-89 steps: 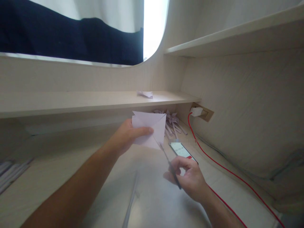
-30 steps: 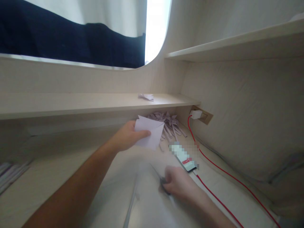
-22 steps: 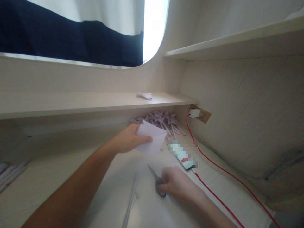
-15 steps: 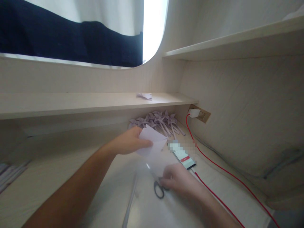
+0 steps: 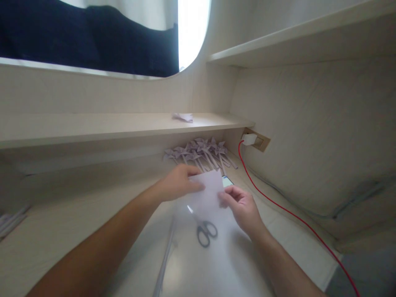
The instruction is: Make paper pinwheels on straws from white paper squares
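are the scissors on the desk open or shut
Shut, as far as the blur allows: the scissors lie flat on the desk, untouched, with the blades together in one thin line and the handle loops side by side.

Place: a home desk nook
Signs: pale wood desk [image 5: 62, 231], built-in shelf [image 5: 93, 126], wall socket [image 5: 256, 140] with red charging cable [image 5: 278, 204], curtained window [image 5: 93, 37]

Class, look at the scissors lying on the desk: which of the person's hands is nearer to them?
Right. The right hand is just beside and above the scissors, pinching the paper sheet; the left hand holds the sheet's far edge, farther away.
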Motion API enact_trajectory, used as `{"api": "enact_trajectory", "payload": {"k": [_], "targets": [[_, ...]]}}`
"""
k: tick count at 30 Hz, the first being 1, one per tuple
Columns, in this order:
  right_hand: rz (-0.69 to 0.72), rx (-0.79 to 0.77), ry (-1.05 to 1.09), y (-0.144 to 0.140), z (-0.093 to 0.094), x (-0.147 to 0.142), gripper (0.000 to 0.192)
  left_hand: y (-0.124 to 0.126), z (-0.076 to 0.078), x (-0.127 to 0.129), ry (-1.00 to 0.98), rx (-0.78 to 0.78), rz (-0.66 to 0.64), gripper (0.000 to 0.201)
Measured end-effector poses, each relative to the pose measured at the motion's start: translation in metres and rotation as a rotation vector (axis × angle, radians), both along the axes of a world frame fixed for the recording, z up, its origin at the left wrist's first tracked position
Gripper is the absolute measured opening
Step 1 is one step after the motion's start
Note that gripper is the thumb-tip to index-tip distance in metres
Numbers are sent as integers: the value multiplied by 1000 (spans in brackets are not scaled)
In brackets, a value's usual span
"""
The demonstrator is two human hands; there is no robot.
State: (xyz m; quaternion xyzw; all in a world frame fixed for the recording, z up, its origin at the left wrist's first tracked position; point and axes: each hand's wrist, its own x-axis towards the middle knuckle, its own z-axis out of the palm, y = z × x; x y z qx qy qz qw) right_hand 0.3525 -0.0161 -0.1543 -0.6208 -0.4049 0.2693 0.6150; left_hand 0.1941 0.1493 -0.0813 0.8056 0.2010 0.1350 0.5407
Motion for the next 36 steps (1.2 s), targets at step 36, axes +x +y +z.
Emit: {"api": "enact_trajectory", "payload": {"k": [36], "targets": [[68, 285, -481, -20, 19, -5, 11, -11, 1, 4, -141, -276, 72, 30]]}}
